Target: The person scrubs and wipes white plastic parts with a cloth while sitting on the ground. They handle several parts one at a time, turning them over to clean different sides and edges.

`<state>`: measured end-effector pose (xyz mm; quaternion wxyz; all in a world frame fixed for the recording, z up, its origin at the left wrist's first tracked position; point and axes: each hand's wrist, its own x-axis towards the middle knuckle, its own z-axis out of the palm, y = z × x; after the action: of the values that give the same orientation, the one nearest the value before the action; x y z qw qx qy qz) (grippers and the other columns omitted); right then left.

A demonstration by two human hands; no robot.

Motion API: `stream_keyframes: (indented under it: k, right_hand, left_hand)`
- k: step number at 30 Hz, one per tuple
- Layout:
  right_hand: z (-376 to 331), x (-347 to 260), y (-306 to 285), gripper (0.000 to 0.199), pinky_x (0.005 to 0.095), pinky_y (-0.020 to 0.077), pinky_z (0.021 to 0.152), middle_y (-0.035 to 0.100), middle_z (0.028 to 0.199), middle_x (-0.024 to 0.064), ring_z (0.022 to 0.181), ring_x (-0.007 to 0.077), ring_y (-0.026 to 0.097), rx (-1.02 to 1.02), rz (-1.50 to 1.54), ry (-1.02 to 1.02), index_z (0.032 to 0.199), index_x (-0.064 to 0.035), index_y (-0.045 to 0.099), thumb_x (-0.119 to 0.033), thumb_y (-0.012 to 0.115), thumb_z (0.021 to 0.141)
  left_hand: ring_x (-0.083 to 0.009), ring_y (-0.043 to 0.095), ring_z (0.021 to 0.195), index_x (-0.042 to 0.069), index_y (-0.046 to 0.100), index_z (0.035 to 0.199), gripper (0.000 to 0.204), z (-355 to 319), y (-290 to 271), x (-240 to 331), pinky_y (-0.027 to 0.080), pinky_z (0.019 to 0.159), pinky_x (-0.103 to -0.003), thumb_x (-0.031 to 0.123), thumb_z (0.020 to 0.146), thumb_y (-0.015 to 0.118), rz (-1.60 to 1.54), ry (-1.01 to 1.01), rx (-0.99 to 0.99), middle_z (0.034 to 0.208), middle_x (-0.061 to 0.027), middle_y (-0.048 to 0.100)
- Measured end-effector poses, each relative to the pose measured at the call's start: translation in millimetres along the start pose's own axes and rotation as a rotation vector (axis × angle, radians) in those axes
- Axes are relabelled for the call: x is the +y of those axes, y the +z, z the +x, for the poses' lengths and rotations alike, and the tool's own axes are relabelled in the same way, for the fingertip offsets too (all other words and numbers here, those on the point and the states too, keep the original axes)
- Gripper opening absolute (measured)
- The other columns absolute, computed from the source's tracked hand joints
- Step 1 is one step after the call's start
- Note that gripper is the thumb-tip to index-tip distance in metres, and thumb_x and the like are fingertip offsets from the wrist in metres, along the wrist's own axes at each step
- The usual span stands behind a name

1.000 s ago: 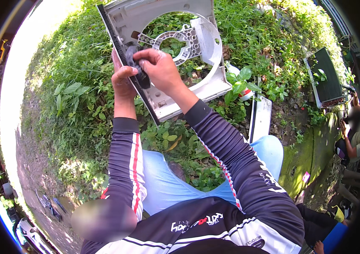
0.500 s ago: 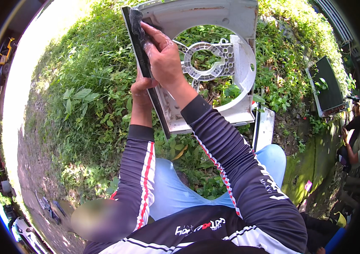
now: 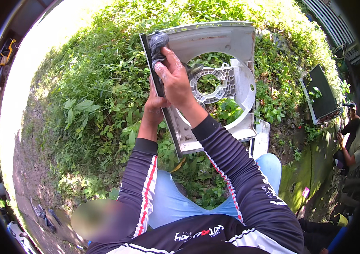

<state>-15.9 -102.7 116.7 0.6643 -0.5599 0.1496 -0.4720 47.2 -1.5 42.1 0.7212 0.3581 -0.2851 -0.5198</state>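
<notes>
A white plastic fan housing panel (image 3: 218,40), with a large round opening and a ring-shaped motor mount (image 3: 207,84), is tilted up in front of me above the weeds. A dark strip (image 3: 172,129) runs down its left edge. My left hand (image 3: 154,105) is closed around this edge at about mid-height, its fingers partly hidden behind the panel. Higher on the same edge, my right hand (image 3: 176,82) presses a wet-looking dark grey cloth (image 3: 159,43) to the panel near its upper left corner. Whitish suds or residue coat the right fingers.
Leafy weeds (image 3: 99,118) surround the panel. A narrow white part (image 3: 261,137) lies by my right knee. Farther right, a dark flat finned panel (image 3: 321,91) leans in the greenery, and a person (image 3: 352,142) is near it. A dirt path (image 3: 32,169) runs along the left.
The panel has come down toward me and slightly right, with both hands on it. The cloth now looks more bunched above my right fingers, still near the upper left corner.
</notes>
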Motion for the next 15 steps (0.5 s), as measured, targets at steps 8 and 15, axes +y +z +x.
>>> stream_keyframes:
  k: [8, 15]
  right_hand:
    - [-4, -10, -6, 0.052, 0.0306, 0.0422, 0.117, 0.058, 0.150, 0.0114, 0.134, 0.0166, 0.056, -0.053, -0.049, -0.036, 0.159, 0.0042, 0.047, -0.009, 0.052, 0.109]
    - [0, -11, -12, 0.053, 0.0278, 0.0498, 0.105, 0.063, 0.143, 0.0097, 0.120, 0.0126, 0.061, -0.036, 0.226, -0.249, 0.157, 0.0001, 0.052, 0.000, 0.052, 0.104]
  left_hand:
    - [-0.0214, 0.044, 0.152, 0.015, 0.021, 0.174, 0.133, -2, 17, 6, 0.036, 0.127, -0.036, 0.020, 0.051, 0.069, 0.106, 0.113, 0.034, 0.162, -0.0057, 0.044]
    - [-0.0231, 0.047, 0.148, 0.018, 0.018, 0.175, 0.134, -4, 21, -8, 0.040, 0.123, -0.037, 0.007, 0.051, 0.068, 0.045, 0.156, -0.065, 0.158, -0.0045, 0.046]
